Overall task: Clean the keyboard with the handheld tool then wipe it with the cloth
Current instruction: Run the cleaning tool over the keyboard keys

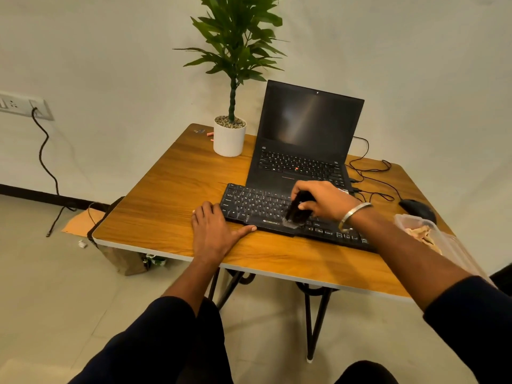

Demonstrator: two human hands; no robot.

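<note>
Mid-frame on a wooden table [171,189], brushing a black keyboard [257,206] with a dark handheld tool [297,209] gripped in the right hand [324,200], left hand [213,231] flat, steadying its near-left edge; next, probably more strokes rightward, then the cloth [421,234], lower right.

An open black laptop [304,151] with a dark screen stands at the back of the wooden surface [166,200], and just to its left is a green plant in a white pot [229,137] (pebbles cover the top of the pot). A black mouse [417,210] lies near the right edge, its thin cable [368,173] looping behind the laptop. On the wall at left, a dark cord [45,162] hangs from a socket plate [23,104] down to the floor.
</note>
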